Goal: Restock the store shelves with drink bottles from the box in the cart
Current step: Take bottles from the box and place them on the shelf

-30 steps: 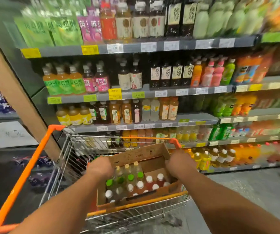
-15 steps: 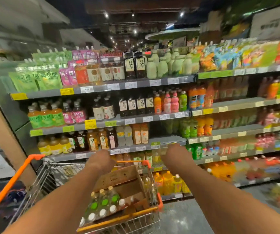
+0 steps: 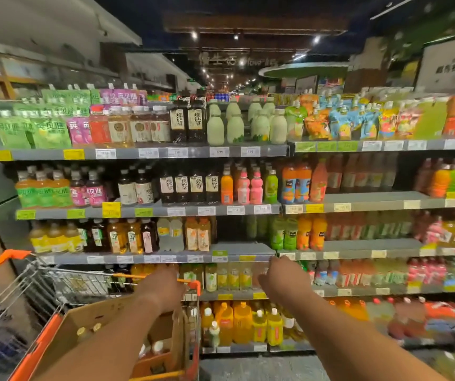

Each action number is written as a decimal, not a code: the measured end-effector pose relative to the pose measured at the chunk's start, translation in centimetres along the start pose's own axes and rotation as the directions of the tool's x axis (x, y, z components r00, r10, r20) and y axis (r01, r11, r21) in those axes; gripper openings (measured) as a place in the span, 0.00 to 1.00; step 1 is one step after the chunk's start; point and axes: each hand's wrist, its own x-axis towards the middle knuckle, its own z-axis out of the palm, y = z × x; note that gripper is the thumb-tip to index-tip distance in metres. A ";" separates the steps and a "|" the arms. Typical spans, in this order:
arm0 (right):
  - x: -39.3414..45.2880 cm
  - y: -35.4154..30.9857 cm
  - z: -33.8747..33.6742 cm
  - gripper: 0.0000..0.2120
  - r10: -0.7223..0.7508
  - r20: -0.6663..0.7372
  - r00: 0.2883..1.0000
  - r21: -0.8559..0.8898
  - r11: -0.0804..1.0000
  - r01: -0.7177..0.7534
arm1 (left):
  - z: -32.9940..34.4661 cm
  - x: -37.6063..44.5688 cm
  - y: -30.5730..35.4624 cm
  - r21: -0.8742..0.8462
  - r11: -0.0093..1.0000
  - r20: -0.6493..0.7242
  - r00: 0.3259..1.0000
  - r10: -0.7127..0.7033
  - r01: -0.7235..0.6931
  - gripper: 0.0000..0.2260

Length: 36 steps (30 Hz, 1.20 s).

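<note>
Cart [image 3: 56,279] between hands and stocked shelves [image 3: 149,210]

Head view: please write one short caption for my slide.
Both hands reach toward stocked drink shelves above the cart holding a box.

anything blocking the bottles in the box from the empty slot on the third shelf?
Partly. The left forearm lies across the box, covering most of the bottles, and the cart's far rim stands between box and shelving. The gap on the third shelf is open-fronted. Both hands, left hand and right hand, hold nothing visible.
</note>
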 end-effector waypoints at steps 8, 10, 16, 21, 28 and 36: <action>6.1 5.0 1.1 0.09 -0.014 0.028 1.000 -0.031 0.999 0.015 | 2.8 7.5 6.9 0.151 0.988 -0.005 1.000 -0.015 0.015 0.17; 8.5 5.2 1.4 0.09 -0.021 0.053 0.998 -0.002 1.000 0.021 | 3.1 9.3 7.5 0.118 0.993 -0.022 1.000 -0.021 0.023 0.17; 15.3 2.4 4.8 0.06 -0.241 0.137 0.961 -0.030 0.969 0.247 | 3.1 11.0 5.3 0.152 0.973 -0.048 0.985 -0.167 0.173 0.15; 18.6 -2.3 8.2 0.10 -0.500 0.266 0.824 0.035 0.859 0.510 | 3.4 6.9 1.1 0.015 0.841 -0.126 0.835 -0.535 0.541 0.10; 17.6 -9.3 11.4 0.13 -0.775 0.362 0.518 0.152 0.598 0.787 | 7.9 -1.2 -1.2 -0.067 0.612 -0.111 0.603 -0.790 0.788 0.17; 15.4 -14.8 16.4 0.15 -0.804 0.447 0.392 0.203 0.518 0.831 | 9.6 -1.1 -5.1 -0.097 0.499 -0.122 0.487 -0.865 0.861 0.14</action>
